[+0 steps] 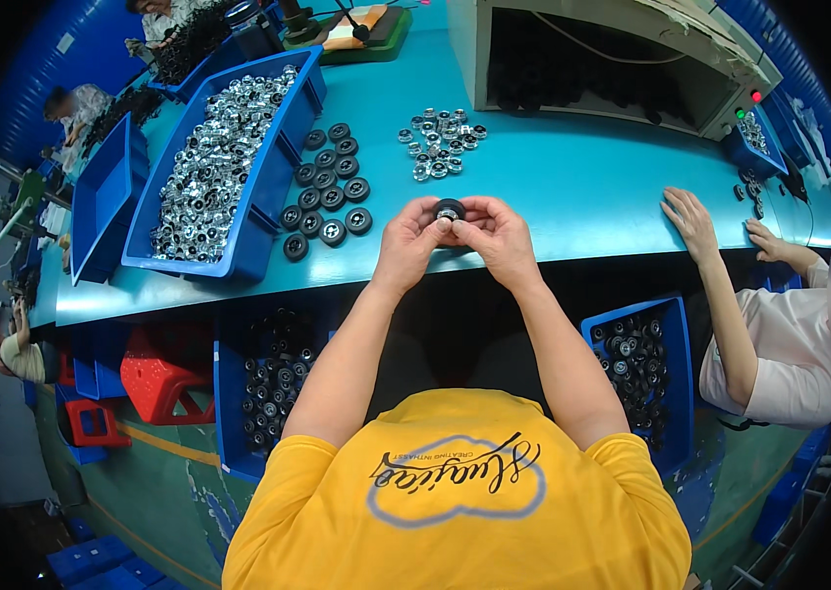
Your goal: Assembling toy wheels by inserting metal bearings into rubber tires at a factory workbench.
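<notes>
Head view, read from the left: a long blue bin (238,246) sits on the teal counter (573,187), heaped with shiny silver metal parts (214,162). Just right of the bin, a cluster of black wheels (327,187) lies flat on the counter in rough rows, near the bin's wall. Further right and farther back, a small scatter of loose silver bearings (440,143) rests on the counter, well apart from the black wheels.

At the middle, over the near edge of the counter, the person's two bare hands meet. The left hand (410,246) has its grip closed on the left side of a single black wheel (450,209), thumb and fingertips pinching it. The right hand (499,241) has its grip closed on the same wheel from the right side, its fingertips touching those of the left hand. The wheel is held up between both hands, clear of the counter, with a small silver part showing at its lower face.

Behind the hands stands a pale machine housing (622,49) with a dark opening. Below the counter on the right, a blue crate (676,393) holds more black wheels. At the far right, another person's hand (690,221) lies flat on the counter's edge.
</notes>
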Demonstrator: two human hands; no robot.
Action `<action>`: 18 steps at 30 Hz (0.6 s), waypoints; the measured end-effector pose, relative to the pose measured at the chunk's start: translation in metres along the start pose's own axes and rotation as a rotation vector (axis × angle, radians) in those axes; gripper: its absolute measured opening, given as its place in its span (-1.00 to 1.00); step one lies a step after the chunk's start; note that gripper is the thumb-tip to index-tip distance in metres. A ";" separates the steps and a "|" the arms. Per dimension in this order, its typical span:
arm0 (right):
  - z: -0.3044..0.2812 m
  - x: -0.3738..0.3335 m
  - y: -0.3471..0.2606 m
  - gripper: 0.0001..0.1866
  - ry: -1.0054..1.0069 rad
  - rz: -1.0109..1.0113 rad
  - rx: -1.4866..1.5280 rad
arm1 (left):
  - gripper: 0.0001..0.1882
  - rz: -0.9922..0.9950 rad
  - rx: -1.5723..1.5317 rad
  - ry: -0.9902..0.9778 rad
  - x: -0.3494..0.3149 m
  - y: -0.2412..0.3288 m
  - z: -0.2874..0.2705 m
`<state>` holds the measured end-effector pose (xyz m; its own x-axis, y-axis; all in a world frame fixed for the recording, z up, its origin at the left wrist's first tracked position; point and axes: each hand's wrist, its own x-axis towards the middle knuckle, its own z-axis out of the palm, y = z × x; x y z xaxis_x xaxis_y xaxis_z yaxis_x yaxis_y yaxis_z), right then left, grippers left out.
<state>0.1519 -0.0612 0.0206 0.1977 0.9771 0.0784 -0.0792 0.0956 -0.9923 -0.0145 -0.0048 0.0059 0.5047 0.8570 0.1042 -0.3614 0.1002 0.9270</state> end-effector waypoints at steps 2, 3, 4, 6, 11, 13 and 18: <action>0.002 -0.001 -0.003 -0.64 0.001 0.028 0.028 | -0.73 0.012 0.008 0.010 0.000 -0.002 0.000; 0.003 -0.002 -0.004 -0.66 0.001 0.042 0.041 | -0.74 0.029 0.019 0.014 0.000 -0.005 -0.001; 0.004 -0.001 -0.002 -0.67 0.002 0.036 0.035 | -0.75 0.046 0.029 0.018 0.000 -0.008 -0.003; 0.003 0.001 0.001 -0.68 0.011 0.025 0.021 | -0.77 0.045 0.095 0.041 0.000 -0.008 0.000; 0.005 -0.001 -0.002 -0.70 0.037 0.077 0.065 | -0.80 0.063 0.192 0.105 -0.003 -0.003 0.010; 0.006 -0.001 -0.001 -0.70 0.040 0.078 0.059 | -0.80 0.054 0.219 0.111 -0.003 -0.006 0.008; 0.006 -0.001 0.001 -0.70 0.049 0.070 0.033 | -0.80 0.112 0.304 0.151 -0.005 -0.008 0.014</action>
<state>0.1457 -0.0615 0.0203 0.2385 0.9711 0.0035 -0.1260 0.0345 -0.9914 -0.0028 -0.0172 0.0030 0.3451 0.9215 0.1779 -0.1471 -0.1341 0.9800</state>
